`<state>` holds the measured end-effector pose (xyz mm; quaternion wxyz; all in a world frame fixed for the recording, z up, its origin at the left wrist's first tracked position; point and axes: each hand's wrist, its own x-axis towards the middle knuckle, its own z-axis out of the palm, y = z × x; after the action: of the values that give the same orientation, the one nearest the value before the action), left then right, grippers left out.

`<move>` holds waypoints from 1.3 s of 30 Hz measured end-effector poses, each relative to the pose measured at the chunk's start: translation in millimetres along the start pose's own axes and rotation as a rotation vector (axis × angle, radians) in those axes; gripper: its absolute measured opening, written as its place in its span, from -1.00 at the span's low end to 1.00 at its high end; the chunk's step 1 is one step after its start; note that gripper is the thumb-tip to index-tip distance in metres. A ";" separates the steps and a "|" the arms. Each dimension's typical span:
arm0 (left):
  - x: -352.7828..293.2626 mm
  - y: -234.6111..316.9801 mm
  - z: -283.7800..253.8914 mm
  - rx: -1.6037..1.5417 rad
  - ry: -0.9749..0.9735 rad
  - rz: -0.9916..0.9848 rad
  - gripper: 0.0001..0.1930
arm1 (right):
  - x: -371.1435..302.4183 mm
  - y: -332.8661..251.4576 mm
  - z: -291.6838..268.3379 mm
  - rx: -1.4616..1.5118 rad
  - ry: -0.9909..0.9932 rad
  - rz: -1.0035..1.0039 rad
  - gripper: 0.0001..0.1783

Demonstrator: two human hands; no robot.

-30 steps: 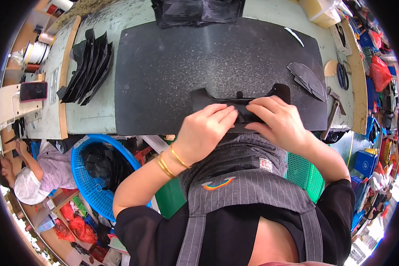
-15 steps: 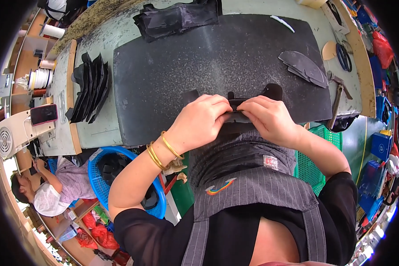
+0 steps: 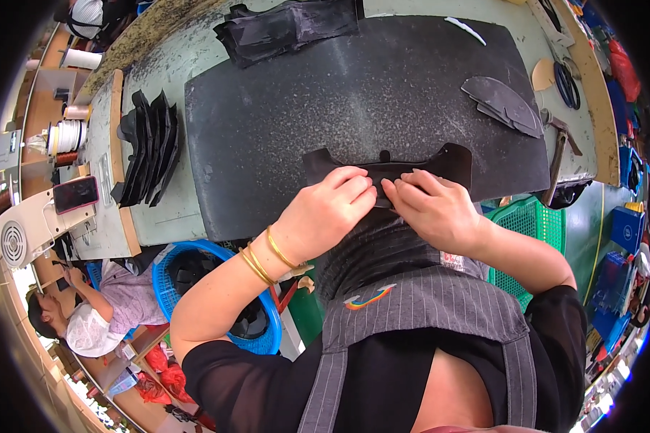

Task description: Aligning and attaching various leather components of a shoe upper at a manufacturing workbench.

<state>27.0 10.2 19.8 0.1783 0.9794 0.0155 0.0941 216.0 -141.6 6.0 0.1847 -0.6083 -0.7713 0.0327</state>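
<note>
A black, flat cut piece [image 3: 440, 162] with upturned corners and a small tab in the middle lies at the near edge of the dark work board [image 3: 267, 130]. I cannot tell whether it is leather or another sheet material. My left hand [image 3: 334, 203] pinches its near edge with bent fingers. Close beside it, my right hand [image 3: 435, 209] grips the same edge, thumb toward the left thumb. The near part of the piece is hidden under my fingers.
Stacked black pieces [image 3: 148, 148] stand on the left, and others [image 3: 289, 29] lie at the far edge. Dark grey curved pieces [image 3: 502, 105], a hammer [image 3: 560, 151] and a white strip [image 3: 466, 30] are rightward. Blue [image 3: 271, 328] and green [image 3: 531, 234] baskets flank me. A co-worker [image 3: 94, 317] sits left.
Both hands have shifted slightly toward me along the piece's near edge. More of the black piece now shows flat on the board beyond my fingers. The whole view has shifted a little.
</note>
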 end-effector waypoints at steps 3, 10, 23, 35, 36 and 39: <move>-7.0 -1.2 -5.4 -0.053 0.041 -0.059 -0.72 | 1.6 1.6 -7.4 -0.247 -0.051 -0.254 -0.50; -18.4 -7.8 4.5 -0.148 0.118 -0.106 -0.68 | 10.7 -29.6 6.3 -0.229 -0.080 0.008 -0.50; -26.9 -22.5 5.0 -0.289 0.102 -0.088 -0.68 | 17.1 -24.8 8.8 -0.173 -0.006 -0.020 -0.44; -29.7 -11.2 8.8 -0.316 0.124 -0.245 -0.82 | 22.0 -25.4 9.3 -0.159 -0.058 -0.043 -0.38; -30.9 -14.8 10.1 -0.316 0.131 -0.249 -0.82 | 22.8 -24.8 9.1 -0.179 -0.050 -0.071 -0.38; -37.4 -19.8 15.5 -0.238 0.193 -0.082 -0.84 | 23.0 -23.4 8.6 -0.213 -0.030 -0.107 -0.38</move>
<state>-6.7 21.0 -8.1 0.2946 0.9362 0.0611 0.1817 187.1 -124.2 10.1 0.1092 -0.5819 -0.8043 -0.0502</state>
